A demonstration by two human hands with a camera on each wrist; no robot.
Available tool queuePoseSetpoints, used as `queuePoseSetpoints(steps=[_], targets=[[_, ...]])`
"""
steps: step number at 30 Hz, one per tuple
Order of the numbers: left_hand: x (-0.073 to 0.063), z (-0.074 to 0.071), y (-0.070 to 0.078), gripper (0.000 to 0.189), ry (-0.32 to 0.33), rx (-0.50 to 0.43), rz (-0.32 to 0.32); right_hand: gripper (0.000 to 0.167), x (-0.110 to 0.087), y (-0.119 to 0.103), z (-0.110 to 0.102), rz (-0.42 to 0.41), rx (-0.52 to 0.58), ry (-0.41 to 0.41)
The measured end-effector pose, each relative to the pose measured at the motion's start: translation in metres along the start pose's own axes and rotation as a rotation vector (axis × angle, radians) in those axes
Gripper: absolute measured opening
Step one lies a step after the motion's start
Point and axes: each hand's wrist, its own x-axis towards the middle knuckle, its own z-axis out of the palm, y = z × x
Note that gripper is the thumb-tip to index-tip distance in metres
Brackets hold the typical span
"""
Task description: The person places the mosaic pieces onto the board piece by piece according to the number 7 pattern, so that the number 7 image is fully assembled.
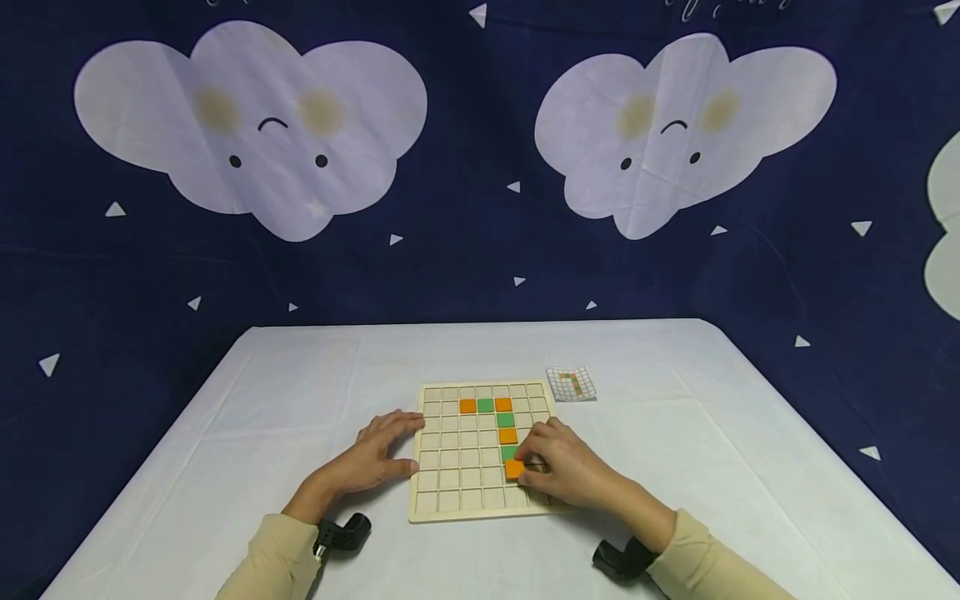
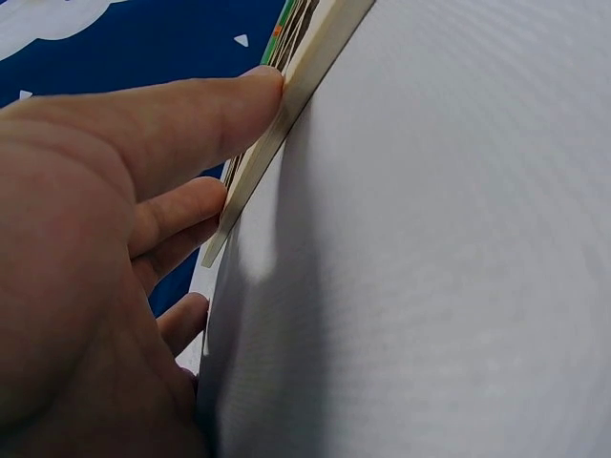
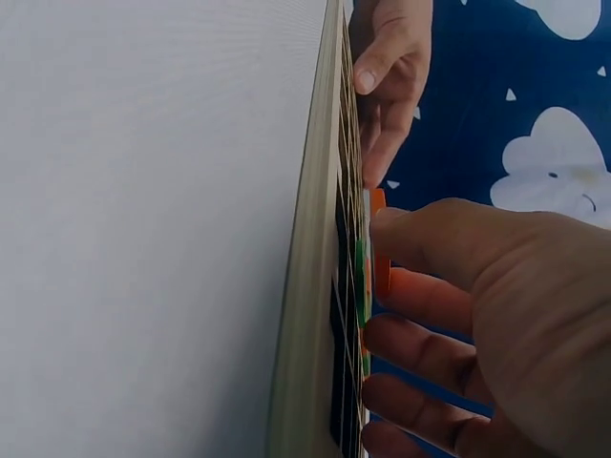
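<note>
A wooden grid board (image 1: 450, 504) lies on the white table, with orange and green square tiles in some of its cells. Three tiles, orange, green (image 1: 485, 406) and orange, make a row near the far edge, and more run from its right end toward the person. My right hand (image 1: 570, 467) pinches an orange tile (image 1: 514, 471) between thumb and fingers, just over the near end of that column. In the right wrist view this tile (image 3: 381, 272) stands tilted above the board's surface. My left hand (image 1: 375, 454) rests at the board's left edge, thumb and fingertips touching the rim (image 2: 304, 86).
A small printed card (image 1: 572, 384) with a coloured grid pattern lies beyond the board's far right corner. White cloth (image 1: 300, 400) covers the table. Behind it hangs a dark blue backdrop (image 1: 465, 283) with clouds and triangles. Black wrist devices (image 1: 345, 533) are worn on both arms.
</note>
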Motion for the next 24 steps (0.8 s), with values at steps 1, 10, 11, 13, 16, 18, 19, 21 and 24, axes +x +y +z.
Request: queuePoseSetpoints(steps=[1, 10, 11, 13, 16, 18, 19, 21, 24], targets=[[0.0, -0.0001, 0.0001, 0.061, 0.001, -0.001, -0.004, 0.018, 0.0002, -0.0002, 0.0004, -0.002, -0.001, 0.0], [0.0003, 0.0, 0.0011, 0.062, -0.004, 0.002, -0.013, 0.018, 0.0009, -0.0001, 0.0034, -0.052, -0.025, 0.018], [0.0004, 0.0001, 0.0011, 0.062, -0.004, 0.001, -0.013, 0.018, 0.001, -0.0003, 0.0034, -0.048, -0.024, 0.012], [0.0004, 0.0001, 0.0009, 0.062, -0.004, -0.001, -0.015, 0.019, 0.0013, -0.0006, 0.0031, -0.035, -0.024, -0.004], [0.0004, 0.0004, 0.0006, 0.062, -0.002, 0.0, -0.016, 0.019, 0.0016, -0.0011, 0.0027, -0.025, -0.029, -0.019], [0.0005, 0.0006, 0.0002, 0.062, -0.002, 0.0, -0.014, 0.02, 0.0018, -0.0011, 0.003, -0.026, -0.035, -0.021], [0.0006, 0.0008, 0.0001, 0.062, -0.002, 0.001, -0.012, 0.02, 0.0019, -0.0009, 0.0032, -0.027, -0.038, -0.02], [0.0007, 0.001, -0.0002, 0.062, -0.002, 0.002, -0.01, 0.019, 0.0019, -0.0009, 0.0035, -0.028, -0.04, -0.02], [0.001, 0.0013, -0.0006, 0.062, -0.001, -0.001, -0.01, 0.019, 0.0021, -0.0007, 0.0041, -0.024, -0.04, -0.019]])
